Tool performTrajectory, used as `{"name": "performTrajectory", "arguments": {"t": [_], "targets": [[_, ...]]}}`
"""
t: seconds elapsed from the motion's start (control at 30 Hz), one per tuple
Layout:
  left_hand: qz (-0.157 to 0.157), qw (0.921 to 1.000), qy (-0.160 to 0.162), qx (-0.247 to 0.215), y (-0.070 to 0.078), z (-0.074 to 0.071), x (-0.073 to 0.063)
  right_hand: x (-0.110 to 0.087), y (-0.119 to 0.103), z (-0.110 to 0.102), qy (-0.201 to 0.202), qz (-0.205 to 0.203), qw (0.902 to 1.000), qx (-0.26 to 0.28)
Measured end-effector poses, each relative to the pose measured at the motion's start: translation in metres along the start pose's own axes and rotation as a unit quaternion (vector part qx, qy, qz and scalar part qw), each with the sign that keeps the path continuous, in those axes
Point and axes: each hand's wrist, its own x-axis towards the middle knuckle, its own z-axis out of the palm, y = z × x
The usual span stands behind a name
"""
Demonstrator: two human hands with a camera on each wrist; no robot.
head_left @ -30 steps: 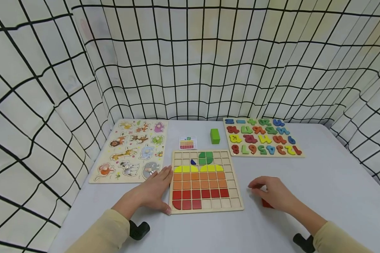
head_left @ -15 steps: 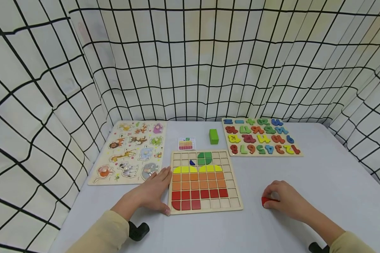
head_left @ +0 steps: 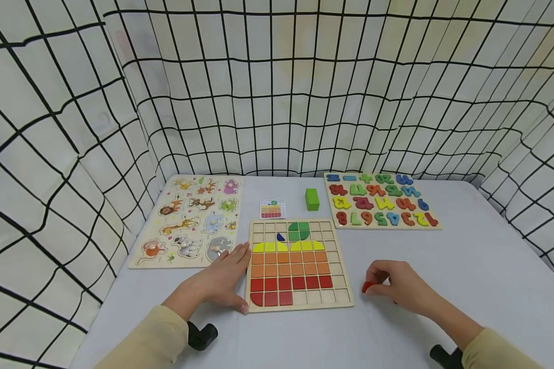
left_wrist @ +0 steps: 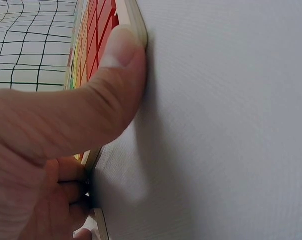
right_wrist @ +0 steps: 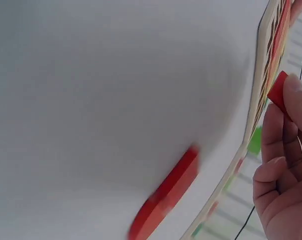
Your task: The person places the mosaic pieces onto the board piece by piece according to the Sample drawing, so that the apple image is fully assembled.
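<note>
The wooden grid board (head_left: pixel 343 271) carries rows of red, orange and yellow tiles with green pieces near its top; a small dark blue piece (head_left: pixel 280 237) lies on it. My left hand (head_left: pixel 221 282) rests along the board's left edge, fingers straight, with the thumb (left_wrist: pixel 122 55) against the near left corner. To the right of the board, my right hand (head_left: pixel 399 284) pinches a small red tile (right_wrist: pixel 279 92) between thumb and fingers, just above the table. Below it, a longer red shape (right_wrist: pixel 163 195) lies on the table in the right wrist view; the head view hides it behind the hand.
Behind the board are a small picture card (head_left: pixel 273 209) and a green block (head_left: pixel 312 199). An animal puzzle (head_left: pixel 154 225) lies to the left, a number puzzle (head_left: pixel 436 218) to the back right. Netting (head_left: pixel 277 102) over white walls surrounds the table.
My right hand first shifted right over the red piece on the table, then came back left toward the board with a red tile in its fingertips. The left hand stays in place.
</note>
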Motion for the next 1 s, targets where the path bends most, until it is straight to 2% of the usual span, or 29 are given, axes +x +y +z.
{"name": "performTrajectory", "arguments": {"t": [0.37,0.5,0.67,1.0], "targets": [[0.005,1.0,0.0,-0.001,-0.002,0.001,0.001,0.046,-0.063,0.049,-0.046,-0.085,0.9948,0.032],[0.005,1.0,0.0,-0.001,-0.002,0.0,0.0,0.053,-0.079,0.062,-0.055,-0.087,0.9944,0.025],[0.004,1.0,0.001,-0.004,-0.001,0.0,0.0,0.056,-0.086,0.07,-0.051,-0.069,0.9963,0.008],[0.008,1.0,0.001,-0.004,-0.002,-0.001,0.0,0.056,-0.09,0.077,-0.024,-0.106,0.9928,-0.051]]}}
